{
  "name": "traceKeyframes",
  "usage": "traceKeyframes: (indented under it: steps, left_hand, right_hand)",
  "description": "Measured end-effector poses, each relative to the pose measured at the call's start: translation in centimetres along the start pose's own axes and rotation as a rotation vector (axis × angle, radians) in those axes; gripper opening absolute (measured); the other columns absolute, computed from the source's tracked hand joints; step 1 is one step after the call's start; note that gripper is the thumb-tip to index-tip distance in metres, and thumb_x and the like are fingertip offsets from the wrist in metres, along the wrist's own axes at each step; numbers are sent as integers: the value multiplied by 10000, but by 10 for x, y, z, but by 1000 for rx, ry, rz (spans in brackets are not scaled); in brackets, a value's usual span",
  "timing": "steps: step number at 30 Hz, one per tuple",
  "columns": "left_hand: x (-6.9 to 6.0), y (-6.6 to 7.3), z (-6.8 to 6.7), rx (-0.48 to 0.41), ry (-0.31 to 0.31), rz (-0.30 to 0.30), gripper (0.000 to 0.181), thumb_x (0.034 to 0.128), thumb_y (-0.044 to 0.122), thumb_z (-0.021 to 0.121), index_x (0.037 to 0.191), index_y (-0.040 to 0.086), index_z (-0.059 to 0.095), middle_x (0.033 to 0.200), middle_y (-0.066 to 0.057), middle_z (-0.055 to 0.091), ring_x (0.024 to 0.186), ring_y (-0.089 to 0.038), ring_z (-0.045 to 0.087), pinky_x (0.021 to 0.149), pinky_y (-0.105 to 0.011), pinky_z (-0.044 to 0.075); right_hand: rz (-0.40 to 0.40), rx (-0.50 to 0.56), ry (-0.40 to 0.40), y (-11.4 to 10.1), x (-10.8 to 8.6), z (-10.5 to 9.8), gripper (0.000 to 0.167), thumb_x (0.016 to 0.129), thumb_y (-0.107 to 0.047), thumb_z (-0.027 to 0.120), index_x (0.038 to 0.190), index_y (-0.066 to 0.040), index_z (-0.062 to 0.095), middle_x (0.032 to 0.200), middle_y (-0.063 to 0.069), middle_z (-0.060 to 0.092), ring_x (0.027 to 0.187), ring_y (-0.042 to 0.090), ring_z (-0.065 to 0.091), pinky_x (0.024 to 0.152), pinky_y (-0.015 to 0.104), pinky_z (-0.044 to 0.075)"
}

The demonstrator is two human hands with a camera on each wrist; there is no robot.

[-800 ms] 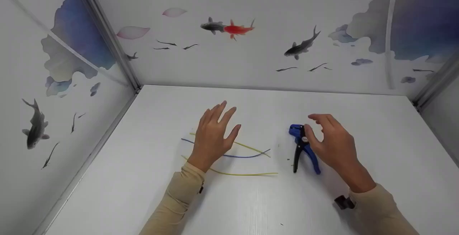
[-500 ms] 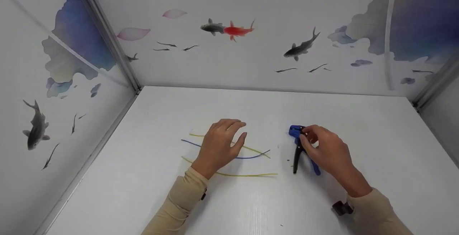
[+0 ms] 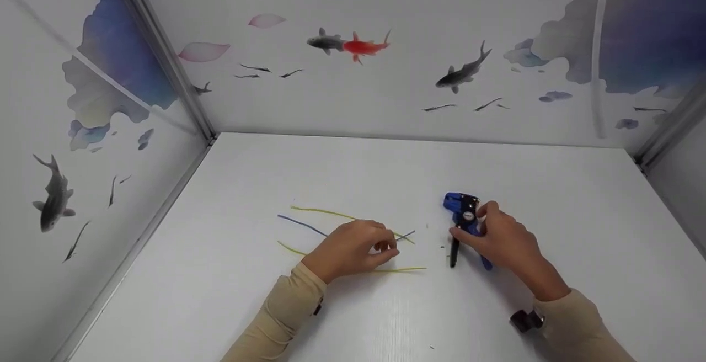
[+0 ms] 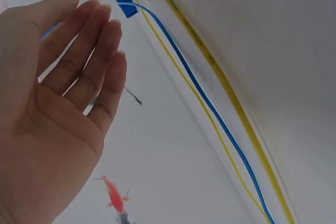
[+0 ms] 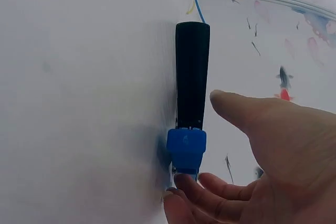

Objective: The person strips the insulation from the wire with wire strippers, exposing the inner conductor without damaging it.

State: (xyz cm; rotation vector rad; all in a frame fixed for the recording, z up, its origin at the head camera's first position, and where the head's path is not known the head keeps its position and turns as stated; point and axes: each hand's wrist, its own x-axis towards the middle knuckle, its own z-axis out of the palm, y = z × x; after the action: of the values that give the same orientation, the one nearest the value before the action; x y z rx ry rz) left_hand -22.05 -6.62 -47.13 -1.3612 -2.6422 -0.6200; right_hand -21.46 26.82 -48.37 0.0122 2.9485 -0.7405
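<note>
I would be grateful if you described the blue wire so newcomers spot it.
Start at the white table, then find the person's left hand. In the head view it partly hides the blue wire, whose left end lies between those of the far yellow wire and the near yellow wire; its blue colour sets it apart.

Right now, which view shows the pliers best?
Head: it shows most of the pliers at once, the right hand covering some. Left wrist: only a piece at top; right wrist: one black handle, a blue part.

Blue and black pliers (image 3: 468,216), yellow wires (image 4: 211,59), blue wire (image 4: 197,85), beige sleeves (image 3: 284,304), fish-patterned wall (image 3: 358,97)
</note>
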Motion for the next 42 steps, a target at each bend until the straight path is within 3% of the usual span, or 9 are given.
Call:
traceKeyframes:
  steps: [5,8,12,15,18,21,31,38,42]
  left_hand:
    - [0,0,1,-75,-136,-21,187,1018,364,781,1003,179,807,848,94,725,798,-92,692,713,-140,469]
    - [0,1,2,-88,-203,-41,232,974,413,827,1020,186,816,844,92,729,784,-58,663,709,-134,468]
    - [0,2,3,-73,-252,-52,190,944,359,865,1027,196,812,851,86,727,787,-35,631,721,-134,459]
    - [0,2,4,-57,-261,-57,107,952,272,852,1018,198,811,841,95,706,785,-39,614,717,-145,453]
    - [0,1,5,-43,-255,-57,62,967,227,828,1019,195,815,868,83,708,804,-58,625,720,-157,462]
    - [0,1,6,-35,-247,-59,53,982,210,809,1031,193,819,929,63,729,850,-73,647,746,-163,486]
    - [2,3,8,-49,-270,-70,84,1017,163,773,1076,175,832,1031,79,785,910,-8,647,852,-173,551]
    - [1,3,12,-46,-243,-50,113,1021,115,744,1081,148,834,1051,43,795,947,-60,688,862,-173,553]
    - [1,4,12,-26,-228,-47,129,1036,112,723,1098,143,831,1064,32,794,963,-70,697,879,-190,565]
  right_hand:
    - [27,-33,-41,-1,-1,1,1054,853,-828,720,1418,33,496,988,112,664,789,213,583,591,328,423]
    - [26,-26,-65,-1,-1,1,1067,852,-819,729,1427,49,496,963,90,628,806,217,565,601,331,411]
    - [32,18,-102,0,-1,-3,977,910,-687,760,1453,72,471,1009,122,606,813,228,570,608,334,436]
    - [31,28,-113,1,-2,-5,946,937,-613,759,1479,100,454,1122,184,625,865,252,588,630,334,466]
    - [36,14,-110,0,-2,-5,994,926,-652,755,1492,108,455,1209,225,640,913,270,596,658,331,476]
    - [58,24,-114,0,-2,-6,1017,900,-670,782,1485,102,471,1205,228,654,892,263,618,654,331,494]
    - [99,94,-165,5,1,-10,908,875,-504,833,1448,114,496,1179,216,658,882,250,616,668,340,525]
    - [103,158,-185,5,2,-13,701,884,-362,787,1335,101,517,1077,179,611,872,249,592,661,335,503]
    - [116,209,-190,5,3,-17,745,912,-342,788,1424,77,444,1159,219,646,912,247,639,697,327,547]
